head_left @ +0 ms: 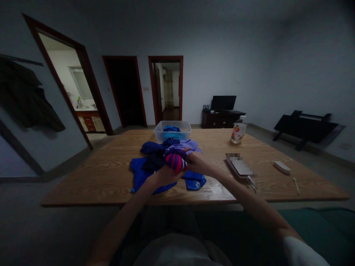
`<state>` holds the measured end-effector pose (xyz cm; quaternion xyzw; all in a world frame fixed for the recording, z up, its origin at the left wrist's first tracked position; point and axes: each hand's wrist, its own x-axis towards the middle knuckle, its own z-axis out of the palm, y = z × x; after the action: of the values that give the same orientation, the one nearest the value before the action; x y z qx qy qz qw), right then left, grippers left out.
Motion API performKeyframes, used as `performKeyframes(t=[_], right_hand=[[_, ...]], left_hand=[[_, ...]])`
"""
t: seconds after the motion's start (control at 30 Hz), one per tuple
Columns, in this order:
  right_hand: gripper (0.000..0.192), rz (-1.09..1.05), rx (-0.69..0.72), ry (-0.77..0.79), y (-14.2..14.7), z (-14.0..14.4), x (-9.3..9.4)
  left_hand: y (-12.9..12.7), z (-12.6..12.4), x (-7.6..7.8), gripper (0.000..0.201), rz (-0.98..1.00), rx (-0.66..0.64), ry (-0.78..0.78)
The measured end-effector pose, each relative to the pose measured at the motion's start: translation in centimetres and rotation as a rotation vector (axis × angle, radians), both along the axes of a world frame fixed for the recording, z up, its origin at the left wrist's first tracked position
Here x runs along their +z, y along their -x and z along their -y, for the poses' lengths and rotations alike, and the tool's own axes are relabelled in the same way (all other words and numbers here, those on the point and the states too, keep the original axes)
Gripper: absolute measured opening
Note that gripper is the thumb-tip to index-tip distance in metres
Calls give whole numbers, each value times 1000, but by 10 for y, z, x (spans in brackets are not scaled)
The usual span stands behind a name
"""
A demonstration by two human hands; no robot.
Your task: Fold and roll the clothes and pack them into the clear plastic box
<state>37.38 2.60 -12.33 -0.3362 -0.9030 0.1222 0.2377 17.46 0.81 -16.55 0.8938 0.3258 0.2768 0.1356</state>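
A rolled bundle of pink-and-purple striped cloth [176, 162] sits between both my hands above the wooden table [111, 173]. My left hand [164, 175] cups it from below. My right hand [196, 162] grips its right side. Under and behind the bundle lies a heap of blue and lavender clothes [155, 155]. Just past the heap stands a clear plastic tub [172, 131] with a blue garment inside.
A pump bottle with an orange label [238, 131] stands at the table's right. Nearer lie a flat device [240, 167], a small white box [281, 167] and a thin stick [296, 185]. Three doorways open in the far wall.
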Motion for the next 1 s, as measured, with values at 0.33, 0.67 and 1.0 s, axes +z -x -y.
performKeyframes(t=[0.33, 0.67, 1.0], right_hand=[[15, 267, -81, -209, 0, 29, 10], [16, 199, -40, -343, 3, 28, 14], [19, 173, 35, -198, -4, 38, 24]], left_hand=[[7, 4, -24, 42, -241, 69, -212], [8, -4, -19, 30, -98, 48, -42], [-4, -2, -18, 26, -23, 130, -131]])
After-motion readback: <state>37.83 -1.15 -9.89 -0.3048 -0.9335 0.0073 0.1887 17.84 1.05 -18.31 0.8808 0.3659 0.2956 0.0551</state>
